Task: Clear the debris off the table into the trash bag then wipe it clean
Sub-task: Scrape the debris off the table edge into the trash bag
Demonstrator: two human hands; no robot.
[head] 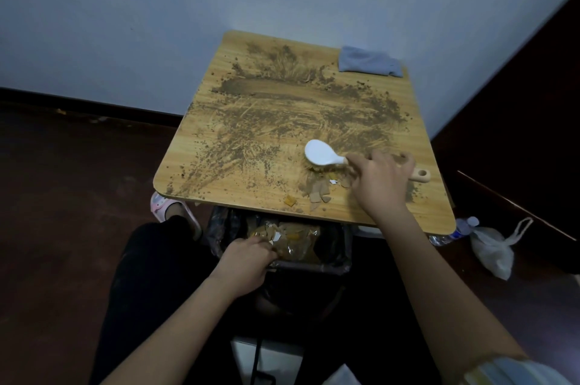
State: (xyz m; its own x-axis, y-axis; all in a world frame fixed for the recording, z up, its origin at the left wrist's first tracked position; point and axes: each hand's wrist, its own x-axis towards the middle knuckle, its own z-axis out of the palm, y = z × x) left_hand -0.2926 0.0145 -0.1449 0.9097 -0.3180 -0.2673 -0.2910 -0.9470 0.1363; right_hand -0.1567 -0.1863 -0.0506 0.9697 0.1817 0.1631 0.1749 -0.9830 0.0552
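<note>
The wooden table (194,161) is smeared with brown dirt (266,92) across most of its top, thickest toward the far edge. Just below its near edge sits the trash bag (337,256), dark and open-mouthed, already holding yellow and tan scraps. A folded grey cloth (368,63) lies at the table's far right corner. The right hand (381,186) grips the handle of a white-backed brush (321,156) — bristles down on the tabletop. The left hand (243,265) curls its fingers over the bag's near rim, holding it. Broken tan fragments (317,193) lie near the front edge — just beside the brush.
</note>
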